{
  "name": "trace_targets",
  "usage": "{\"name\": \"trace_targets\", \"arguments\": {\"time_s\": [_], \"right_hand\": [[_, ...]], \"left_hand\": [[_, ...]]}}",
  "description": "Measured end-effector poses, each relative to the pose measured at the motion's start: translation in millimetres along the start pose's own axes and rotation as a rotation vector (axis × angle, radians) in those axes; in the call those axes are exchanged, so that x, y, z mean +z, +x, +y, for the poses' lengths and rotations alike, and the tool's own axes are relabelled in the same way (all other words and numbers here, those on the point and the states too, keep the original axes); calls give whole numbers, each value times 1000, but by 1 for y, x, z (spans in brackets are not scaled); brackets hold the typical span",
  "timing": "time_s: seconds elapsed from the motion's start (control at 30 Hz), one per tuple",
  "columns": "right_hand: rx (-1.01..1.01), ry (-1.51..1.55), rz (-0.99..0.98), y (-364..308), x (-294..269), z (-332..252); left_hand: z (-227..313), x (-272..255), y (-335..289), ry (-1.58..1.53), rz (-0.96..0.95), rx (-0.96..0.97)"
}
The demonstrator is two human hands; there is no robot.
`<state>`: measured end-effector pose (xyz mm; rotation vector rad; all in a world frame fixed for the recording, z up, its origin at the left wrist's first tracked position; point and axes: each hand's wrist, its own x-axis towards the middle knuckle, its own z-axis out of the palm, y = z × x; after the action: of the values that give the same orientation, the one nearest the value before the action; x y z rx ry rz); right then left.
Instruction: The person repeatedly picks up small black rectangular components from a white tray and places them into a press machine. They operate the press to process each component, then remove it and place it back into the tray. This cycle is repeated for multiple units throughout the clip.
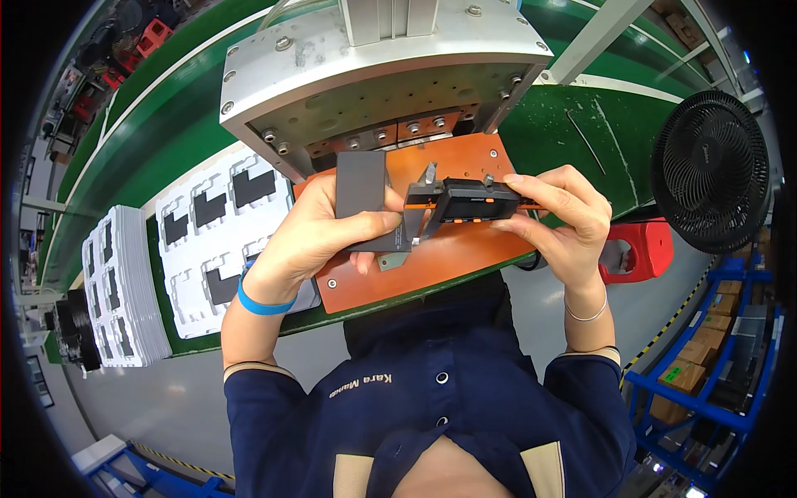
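My left hand (pixel 315 220) grips a flat, dark grey L-shaped piece (pixel 360 181), thumb across its face and fingers behind it. A black digital caliper (pixel 480 202) with orange buttons is held in my right hand (pixel 573 212), between the thumb and fingers. The caliper's jaws are at the right edge of the grey piece; whether they touch it I cannot tell. Both things are above an orange plate (pixel 465 261) at the front of a metal press fixture (pixel 390 87). A small greenish-grey part beneath the piece is mostly hidden.
White moulded trays (pixel 177 282) with several dark L-shaped pieces lie to the left, beside a tall tray stack (pixel 152 311). A hex key (pixel 587 141) rests on the green bench, near a black fan (pixel 712 170). A red stool (pixel 654 249) stands below at right.
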<state>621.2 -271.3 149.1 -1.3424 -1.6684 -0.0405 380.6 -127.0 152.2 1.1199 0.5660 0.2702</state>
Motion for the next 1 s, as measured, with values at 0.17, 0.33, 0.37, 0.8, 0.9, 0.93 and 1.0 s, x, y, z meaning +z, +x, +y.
{"name": "trace_targets", "arguments": {"time_s": [0.17, 0.33, 0.37, 0.8, 0.9, 0.93, 1.0], "right_hand": [[-5, 1, 4, -1, 0, 0], [-4, 15, 7, -2, 0, 0], [-7, 12, 5, -2, 0, 1], [-14, 17, 8, 0, 1, 1], [-14, 18, 6, 0, 1, 1], [-13, 19, 6, 0, 1, 1], [-9, 13, -3, 0, 0, 1]], "left_hand": [[0, 2, 0, -9, 10, 5], [2, 2, 0, 2, -1, 6], [2, 1, 1, 7, -3, 2], [0, 1, 2, -1, 4, 2], [-2, -1, 2, -15, -11, 3], [-2, -2, 2, -16, -13, 8], [-3, -2, 3, -19, -17, 18]]}}
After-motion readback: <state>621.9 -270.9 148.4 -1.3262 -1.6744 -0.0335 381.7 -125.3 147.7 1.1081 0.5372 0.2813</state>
